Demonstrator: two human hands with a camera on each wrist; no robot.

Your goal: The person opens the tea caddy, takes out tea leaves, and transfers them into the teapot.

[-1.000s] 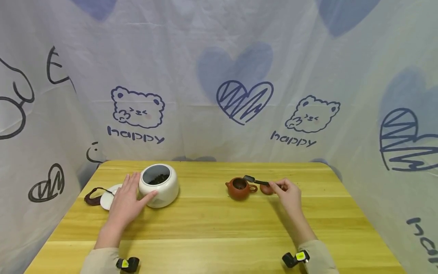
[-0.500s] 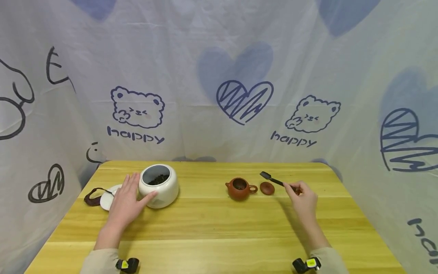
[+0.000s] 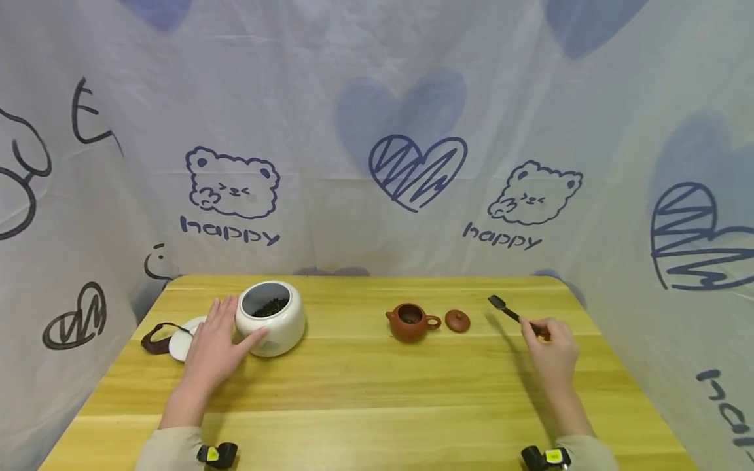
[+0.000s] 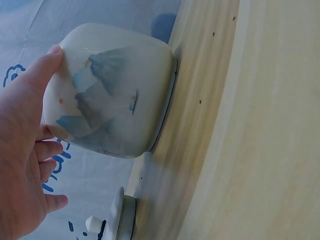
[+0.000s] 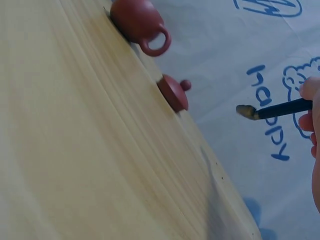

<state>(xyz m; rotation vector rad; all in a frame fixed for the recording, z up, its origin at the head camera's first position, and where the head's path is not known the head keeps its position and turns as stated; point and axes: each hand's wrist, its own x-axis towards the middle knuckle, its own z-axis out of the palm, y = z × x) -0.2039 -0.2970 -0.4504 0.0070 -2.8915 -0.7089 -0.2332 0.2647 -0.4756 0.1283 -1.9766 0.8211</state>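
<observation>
Pinching a slim black scoop [image 3: 509, 313] between thumb and fingers, the right hand [image 3: 554, 351] holds it raised over the yellowish wooden table [image 3: 365, 392], its blade pointing away to the left. Left of the blade, a round reddish-brown lid [image 3: 457, 322] with a small knob lies near the handle of a small, rounded reddish-brown teapot [image 3: 410, 332], whose mouth is uncovered. Well apart, at the left, the left hand [image 3: 215, 347] touches a glossy white rounded jar [image 3: 284, 337] with grey-blue painted shapes, its thumb laid on the front and its fingers extended along the side, not clasped round it. Dark loose leaves [image 3: 272, 307] lie inside the jar. A flat white lid [image 3: 180, 347], partly hidden by that hand, lies near a dark looped cord [image 3: 154, 345].
</observation>
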